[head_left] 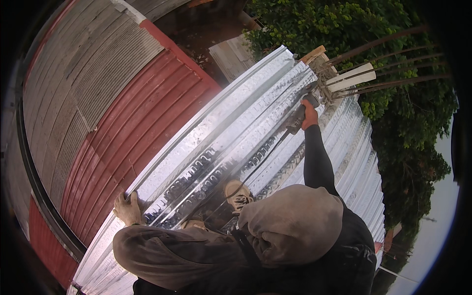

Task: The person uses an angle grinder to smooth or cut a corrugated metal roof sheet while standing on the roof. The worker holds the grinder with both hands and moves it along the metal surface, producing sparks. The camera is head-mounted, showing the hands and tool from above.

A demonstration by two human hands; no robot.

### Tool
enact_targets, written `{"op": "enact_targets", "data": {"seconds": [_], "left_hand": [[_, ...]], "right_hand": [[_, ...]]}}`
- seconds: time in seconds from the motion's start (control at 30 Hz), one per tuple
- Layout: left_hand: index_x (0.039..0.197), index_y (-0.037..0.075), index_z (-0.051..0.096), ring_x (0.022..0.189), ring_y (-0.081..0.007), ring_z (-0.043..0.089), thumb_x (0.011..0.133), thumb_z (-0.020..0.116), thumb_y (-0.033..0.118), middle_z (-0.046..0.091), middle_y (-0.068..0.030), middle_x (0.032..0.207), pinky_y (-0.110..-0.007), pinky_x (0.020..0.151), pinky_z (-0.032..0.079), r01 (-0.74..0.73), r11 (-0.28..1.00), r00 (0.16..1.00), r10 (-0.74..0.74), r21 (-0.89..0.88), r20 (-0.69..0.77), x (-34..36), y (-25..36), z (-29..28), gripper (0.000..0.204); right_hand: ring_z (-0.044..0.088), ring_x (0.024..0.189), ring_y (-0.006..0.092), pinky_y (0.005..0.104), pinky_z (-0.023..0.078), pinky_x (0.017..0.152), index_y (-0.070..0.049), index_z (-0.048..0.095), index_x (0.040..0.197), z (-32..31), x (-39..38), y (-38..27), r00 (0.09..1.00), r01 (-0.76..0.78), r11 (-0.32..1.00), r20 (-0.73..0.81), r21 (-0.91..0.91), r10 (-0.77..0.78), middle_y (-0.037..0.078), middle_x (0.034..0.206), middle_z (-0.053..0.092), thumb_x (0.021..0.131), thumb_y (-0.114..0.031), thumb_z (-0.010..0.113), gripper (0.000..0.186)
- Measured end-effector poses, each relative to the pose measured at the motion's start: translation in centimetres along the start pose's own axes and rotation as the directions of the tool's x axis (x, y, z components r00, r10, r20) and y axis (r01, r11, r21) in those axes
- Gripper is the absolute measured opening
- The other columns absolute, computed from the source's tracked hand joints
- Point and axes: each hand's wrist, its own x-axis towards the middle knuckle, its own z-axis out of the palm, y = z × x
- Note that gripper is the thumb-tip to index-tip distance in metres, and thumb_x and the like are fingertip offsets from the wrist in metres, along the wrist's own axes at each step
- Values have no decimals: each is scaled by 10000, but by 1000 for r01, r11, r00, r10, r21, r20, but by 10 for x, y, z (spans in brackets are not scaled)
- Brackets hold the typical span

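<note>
My left hand (129, 209), in a pale work glove, curls over the left edge of a shiny ribbed metal deck sheet (231, 132) beside my bent knee. My right arm, in a black sleeve, reaches far forward. At the sheet's far end my right hand (309, 115), in an orange glove, grips a dark angle grinder (298, 118). The tool's head lies next to a concrete column stub (324, 78). A black cable (260, 162) runs from the grinder back along the ribs toward me. My shoe (239, 195) stands on the sheet.
Rusty rebar rods (393, 64) and a white wooden slat (351, 77) stick out past the column. A red and grey corrugated roof (123, 108) lies lower on the left. Green trees (408, 128) fill the right, beyond the deck's edge.
</note>
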Motion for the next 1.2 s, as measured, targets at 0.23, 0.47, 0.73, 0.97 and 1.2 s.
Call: {"op": "enact_targets", "data": {"seconds": [0.23, 0.47, 0.73, 0.97, 1.2], "left_hand": [[1443, 87, 719, 1421, -360, 595, 975, 764, 579, 708, -151, 1446, -583, 1222, 373, -3, 1000, 1000, 3, 6, 4, 1, -1, 2, 680], [1423, 85, 731, 1425, -359, 593, 965, 769, 584, 705, -157, 1449, -578, 1227, 371, 32, 999, 999, -33, 20, 25, 3, -3, 0, 678], [1387, 99, 747, 1437, -334, 591, 957, 773, 588, 707, -125, 1461, -562, 1240, 364, 55, 998, 998, -55, 13, 25, 3, 2, -1, 652], [1424, 105, 737, 1468, -324, 567, 962, 763, 594, 701, -127, 1478, -552, 1261, 341, 74, 997, 996, -75, 19, 46, 2, 3, -9, 674], [1422, 99, 738, 1463, -323, 570, 959, 766, 595, 702, -130, 1475, -561, 1259, 341, 75, 997, 996, -74, 0, 44, 2, 4, -7, 679]], "right_hand": [[718, 877, 266, 517, 584, 733, -40, 756, 1142, 0, 1, -1, 1000, -1, 999, 21, -47, 2, 80, 1061, 725, 916, -272, 891, 351], [717, 926, 261, 511, 602, 778, -62, 763, 1155, 4, 6, 5, 1000, 9, 998, 7, -55, -9, 71, 1074, 723, 921, -290, 880, 348], [709, 979, 287, 552, 546, 773, 21, 781, 1196, 0, 15, 6, 999, 3, 998, -44, -55, -5, 135, 1195, 740, 889, -256, 937, 442], [703, 1098, 314, 542, 545, 792, 23, 768, 1274, 10, 6, 9, 999, 16, 999, -38, -40, -17, 149, 1287, 725, 920, -265, 924, 482], [656, 1222, 323, 562, 539, 855, 12, 732, 1373, 8, 11, 10, 998, -8, 999, -64, -49, 5, 162, 1442, 654, 941, -257, 906, 538]]}}
